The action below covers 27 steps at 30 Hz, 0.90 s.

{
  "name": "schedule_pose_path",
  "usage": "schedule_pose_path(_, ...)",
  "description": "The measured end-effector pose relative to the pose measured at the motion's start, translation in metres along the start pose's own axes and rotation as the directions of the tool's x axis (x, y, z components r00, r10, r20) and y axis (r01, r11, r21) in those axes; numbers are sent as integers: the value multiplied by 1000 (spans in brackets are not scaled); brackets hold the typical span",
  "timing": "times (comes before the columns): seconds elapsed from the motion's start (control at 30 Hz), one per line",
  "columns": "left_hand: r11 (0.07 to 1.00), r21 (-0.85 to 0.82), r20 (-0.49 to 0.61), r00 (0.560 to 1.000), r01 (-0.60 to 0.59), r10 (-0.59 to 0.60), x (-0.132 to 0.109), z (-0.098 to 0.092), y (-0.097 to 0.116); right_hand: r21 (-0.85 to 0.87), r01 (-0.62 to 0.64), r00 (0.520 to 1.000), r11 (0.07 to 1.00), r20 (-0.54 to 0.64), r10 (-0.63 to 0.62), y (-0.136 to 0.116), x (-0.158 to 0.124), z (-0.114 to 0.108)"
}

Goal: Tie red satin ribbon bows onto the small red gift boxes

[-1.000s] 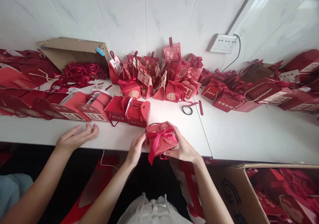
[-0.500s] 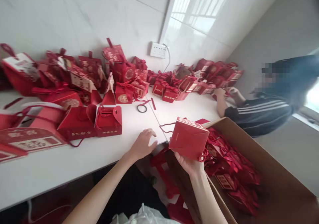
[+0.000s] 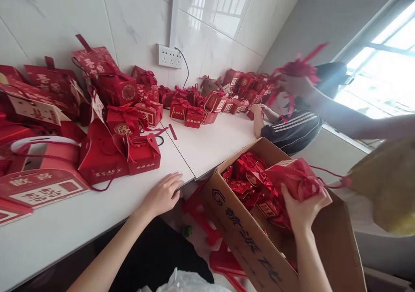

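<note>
My right hand (image 3: 303,207) is wrapped round a red gift box (image 3: 288,175) with a red cord and ribbon, holding it tilted over a cardboard carton (image 3: 249,235). Inside the carton lie several red gift boxes (image 3: 248,171) with ribbons. On the white table's (image 3: 55,235) front edge, my left hand (image 3: 165,192) lies palm down, fingers stretched out and holding nothing. Nearest to it on the table is a small red box (image 3: 142,153) with a corded handle.
Red gift boxes (image 3: 121,88) crowd the table along the tiled wall, below a socket strip (image 3: 170,56). At the right, another person's arm (image 3: 343,114) reaches in with a blurred red ribboned thing (image 3: 296,73). A seated co-worker (image 3: 292,127) handles a box. Red stools (image 3: 223,261) stand below.
My right hand has carried the gift box rightward, over the carton. My left hand has come down onto the table edge. Another person's arm has entered at the right, and the view has turned right.
</note>
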State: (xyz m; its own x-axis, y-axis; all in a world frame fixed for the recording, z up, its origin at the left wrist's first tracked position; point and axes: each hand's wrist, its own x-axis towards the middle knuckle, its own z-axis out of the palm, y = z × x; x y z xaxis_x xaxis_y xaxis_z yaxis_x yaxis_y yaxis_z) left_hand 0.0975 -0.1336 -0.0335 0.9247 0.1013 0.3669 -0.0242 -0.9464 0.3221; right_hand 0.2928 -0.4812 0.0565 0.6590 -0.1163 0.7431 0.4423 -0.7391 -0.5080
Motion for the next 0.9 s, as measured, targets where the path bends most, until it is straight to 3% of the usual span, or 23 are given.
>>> schedule_pose_path(0.07,999,-50,-5,1000,7,-7,0,-3,0,-62,-121,992,991,28,123,20,15,-6)
schedule_pose_path(0.13,996,-84,-10,1000,18,-19,-1,-4,-2,4,-377,924,926,70,375,33,25,-8)
schedule_pose_path(0.17,995,-97,-12,1000,21,-22,-1,-4,-3,102,-521,851,848,139,506,37,28,-9)
schedule_pose_path(0.23,993,-113,-20,1000,19,-22,-3,-2,-6,316,-766,642,559,388,661,39,29,-9)
schedule_pose_path(0.3,994,-111,-31,999,9,-13,-4,1,-9,378,-891,449,253,644,620,35,23,-7)
schedule_pose_path(0.33,994,-105,-35,999,2,-5,-4,2,-11,354,-921,379,163,716,586,32,18,-6)
schedule_pose_path(0.4,995,-99,-44,999,-14,9,-5,5,-15,312,-946,308,90,771,558,29,9,-3)
schedule_pose_path(0.47,993,-114,-54,998,-23,17,-5,6,-18,321,-939,329,119,750,574,30,5,-3)
schedule_pose_path(0.5,992,-127,-59,998,-24,16,-5,6,-19,345,-918,391,194,708,589,34,6,-3)
schedule_pose_path(0.6,989,-149,-69,998,-22,12,-6,5,-19,360,-742,670,565,433,603,59,17,-9)
schedule_pose_path(0.67,990,-137,-73,997,-29,19,-6,4,-18,237,-618,786,750,198,585,82,28,-14)
schedule_pose_path(0.77,992,-115,-79,996,-44,35,-6,2,-17,-94,-534,843,840,15,537,119,38,-22)
schedule_pose_path(0.83,993,-108,-83,996,-53,44,-6,3,-17,-242,-492,858,837,29,513,138,37,-25)
schedule_pose_path(0.9,993,-101,-90,995,-57,48,-5,4,-17,-269,-479,852,836,87,516,149,31,-25)
